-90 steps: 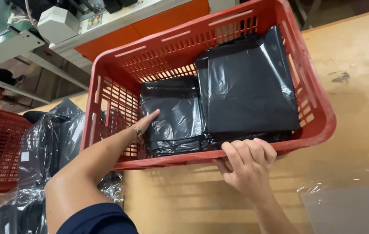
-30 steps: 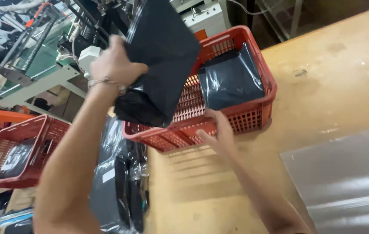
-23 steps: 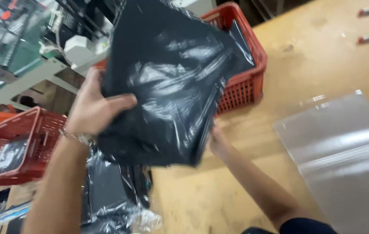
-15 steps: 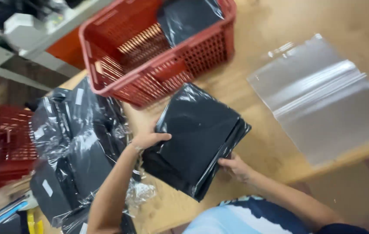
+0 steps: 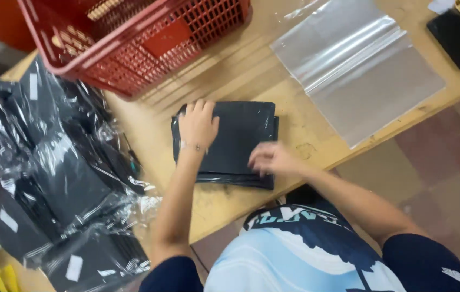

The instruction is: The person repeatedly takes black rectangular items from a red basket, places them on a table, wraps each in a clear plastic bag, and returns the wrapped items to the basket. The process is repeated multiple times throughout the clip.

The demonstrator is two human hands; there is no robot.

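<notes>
A flat black bagged packet (image 5: 235, 138) lies on the wooden table (image 5: 300, 116) in front of me. My left hand (image 5: 197, 125) rests flat on its upper left corner, fingers spread. Blurred with motion, my right hand (image 5: 270, 159) touches the packet's lower right part, fingers partly curled. Neither hand lifts it. A red plastic basket (image 5: 132, 38) stands beyond the packet at the table's far side.
A clear plastic bag (image 5: 359, 65) lies flat to the right. A black phone (image 5: 459, 38) sits near the table's far right corner. A heap of black packets in clear wrap (image 5: 51, 178) fills the left. The table edge runs just below the packet.
My left hand took a black packet out of the red basket, carried it over and down, and both hands laid it flat on the table.
</notes>
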